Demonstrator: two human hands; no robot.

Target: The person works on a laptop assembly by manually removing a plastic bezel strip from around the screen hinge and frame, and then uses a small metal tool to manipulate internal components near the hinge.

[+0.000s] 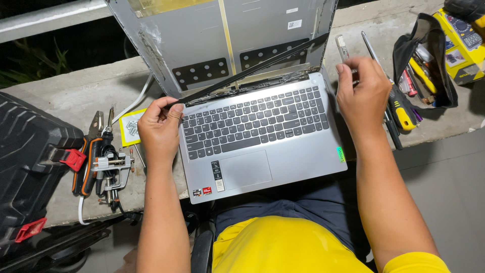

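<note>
Pinching one end of a thin black bezel strip (247, 71), the left hand (159, 129) rests at the grey laptop's (262, 141) left hinge corner; the right hand (361, 91), fingers curled loosely around nothing visible, hovers off its right edge above screwdrivers (399, 114) on the concrete bench (76, 96).

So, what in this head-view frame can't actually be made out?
- Right hand: its fingertips curl away, so a grip on the metal tool is unclear.
- Laptop lid: the top is cut off by the frame edge.
- Black pouch: its contents overlap, too small to tell apart.
- Black case: cut off at the left edge.
</note>
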